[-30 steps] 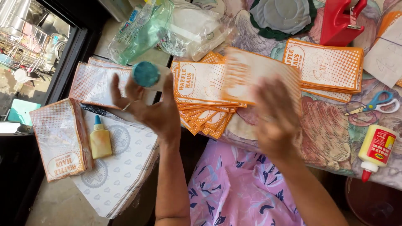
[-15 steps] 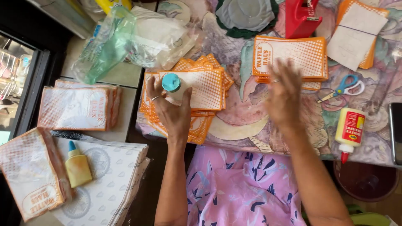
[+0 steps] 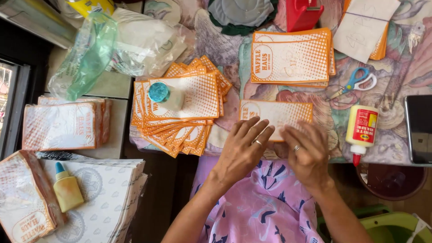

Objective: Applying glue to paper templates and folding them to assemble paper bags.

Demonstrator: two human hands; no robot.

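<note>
While both flat, spread hands, left hand [image 3: 240, 150], right hand [image 3: 306, 153], press, paper bag [image 3: 279, 112] lower edge hidden.

**A crowded worktable by a sunlit window**

Daylight is falling across a table [image 3: 405, 58] covered in a pastel, swirling patterned cloth. At its left edge a tiled ledge [image 3: 110, 85] is catching the sun, running beside a dark window frame [image 3: 15, 103]. Below the table's near edge, the floor [image 3: 157, 198] is lying in deep shadow.
</note>
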